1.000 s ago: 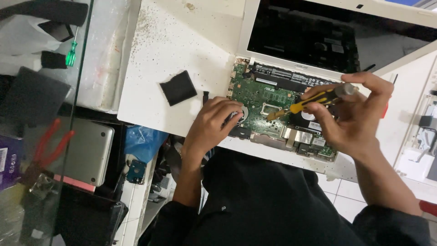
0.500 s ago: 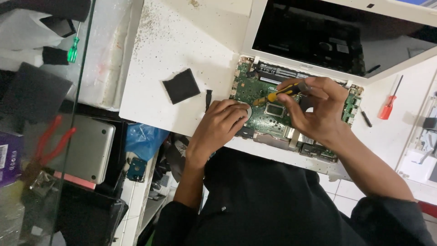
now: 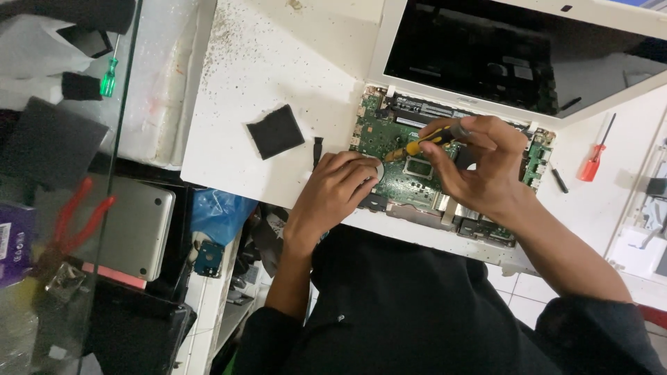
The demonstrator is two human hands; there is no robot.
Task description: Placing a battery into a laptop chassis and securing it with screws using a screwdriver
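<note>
head cam | steep downward look | near | over white table (image 3: 278,76)

The circuit board (image 3: 417,163) was green, dotted with silver and black parts. The screwdriver (image 3: 424,144) in the right hand (image 3: 486,163) had a yellow and black handle. The surface (image 3: 278,76) was white, speckled with dark flecks. A square pad (image 3: 276,130) was black. The laptop lid (image 3: 517,59) had a white frame around a black screen. One small screwdriver (image 3: 594,161) was red, another (image 3: 108,78) green. The person's sleeves (image 3: 417,312) were black.
</note>
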